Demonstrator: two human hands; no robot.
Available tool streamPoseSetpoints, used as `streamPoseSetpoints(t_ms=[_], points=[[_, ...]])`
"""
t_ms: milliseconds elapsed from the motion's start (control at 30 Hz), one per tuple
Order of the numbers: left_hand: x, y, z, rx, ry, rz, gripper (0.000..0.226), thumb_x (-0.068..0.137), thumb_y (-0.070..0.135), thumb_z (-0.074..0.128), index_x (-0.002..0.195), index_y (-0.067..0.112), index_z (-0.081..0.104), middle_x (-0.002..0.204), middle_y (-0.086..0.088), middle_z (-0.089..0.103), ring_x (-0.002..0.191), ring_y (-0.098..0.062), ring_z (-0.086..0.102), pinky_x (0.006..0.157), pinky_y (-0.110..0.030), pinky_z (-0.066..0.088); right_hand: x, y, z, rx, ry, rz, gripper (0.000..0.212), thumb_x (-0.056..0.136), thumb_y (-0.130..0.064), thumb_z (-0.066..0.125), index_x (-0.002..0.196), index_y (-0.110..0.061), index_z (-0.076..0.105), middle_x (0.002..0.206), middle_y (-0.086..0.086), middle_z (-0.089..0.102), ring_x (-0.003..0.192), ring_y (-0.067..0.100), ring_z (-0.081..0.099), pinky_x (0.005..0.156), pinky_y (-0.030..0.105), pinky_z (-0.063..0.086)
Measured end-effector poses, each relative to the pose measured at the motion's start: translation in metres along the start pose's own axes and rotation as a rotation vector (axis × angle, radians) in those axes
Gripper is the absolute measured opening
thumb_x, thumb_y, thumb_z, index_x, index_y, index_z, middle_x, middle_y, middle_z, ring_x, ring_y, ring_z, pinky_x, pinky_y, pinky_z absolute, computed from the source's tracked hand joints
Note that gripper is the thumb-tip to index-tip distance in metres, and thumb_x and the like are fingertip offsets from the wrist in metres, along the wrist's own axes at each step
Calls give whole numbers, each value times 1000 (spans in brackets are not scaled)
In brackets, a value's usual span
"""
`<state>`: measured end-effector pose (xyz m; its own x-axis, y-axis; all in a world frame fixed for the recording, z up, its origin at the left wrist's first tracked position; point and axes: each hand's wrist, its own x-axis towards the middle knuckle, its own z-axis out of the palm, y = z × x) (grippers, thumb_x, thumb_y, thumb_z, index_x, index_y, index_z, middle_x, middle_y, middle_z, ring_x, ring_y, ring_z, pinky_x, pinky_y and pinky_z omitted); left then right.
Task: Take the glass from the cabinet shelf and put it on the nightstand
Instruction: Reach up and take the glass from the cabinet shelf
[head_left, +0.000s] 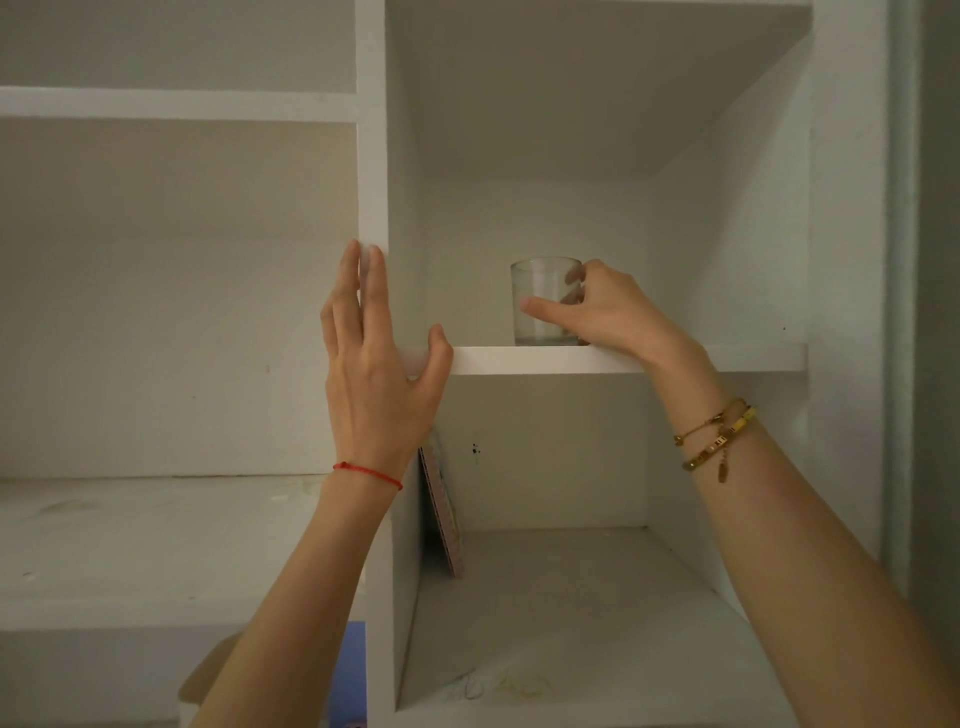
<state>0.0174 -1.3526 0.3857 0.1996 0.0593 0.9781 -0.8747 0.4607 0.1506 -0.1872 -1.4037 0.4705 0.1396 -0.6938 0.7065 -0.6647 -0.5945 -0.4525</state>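
Note:
A clear, empty drinking glass (537, 286) stands upright on a white cabinet shelf (545, 359) in the right-hand compartment. My right hand (605, 312) wraps around the glass from the right, thumb across its front and fingers behind it. The glass still rests on the shelf board. My left hand (371, 358) lies flat against the white vertical divider (372, 156), fingers spread, thumb on the shelf's left front edge. The nightstand is out of view.
A thin patterned book or board (444, 512) leans against the divider in the compartment below. Wide white shelves (156, 519) run to the left. The cabinet's right side wall (847, 208) stands close to my right forearm.

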Motion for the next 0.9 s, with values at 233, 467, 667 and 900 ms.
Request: streamPoseSetpoints(t_ms=[233,467,667,900], points=[[1,1,-5,-100,-13,-68,71,88,28,62,151,10,33,155,-8,35,141,-20,34,108,-3,20,-8,-7,0,38,87,7,77,73,-60,74,125,-9,50,104,1,64,97,20,64,83,36,53],[5,2,-18,-205,-73,-119,62,89,13,57,148,13,38,151,-5,39,140,-18,37,116,-19,27,-34,-33,-12,187,224,-57,62,76,-53,75,120,-16,51,87,-12,58,83,1,57,84,29,50],[5,-8,-55,-147,-252,-123,52,91,16,61,141,17,47,137,-3,52,123,-21,51,103,-41,49,-70,-56,-11,277,228,-147,68,75,-56,76,123,-15,52,98,-8,64,91,6,61,74,14,44],[-28,-19,-125,62,-390,-140,39,90,17,64,129,15,59,123,-2,64,110,-19,60,97,-41,52,-125,-61,25,377,49,-193,69,72,-58,76,121,-18,51,105,-5,67,93,6,65,83,30,56]])
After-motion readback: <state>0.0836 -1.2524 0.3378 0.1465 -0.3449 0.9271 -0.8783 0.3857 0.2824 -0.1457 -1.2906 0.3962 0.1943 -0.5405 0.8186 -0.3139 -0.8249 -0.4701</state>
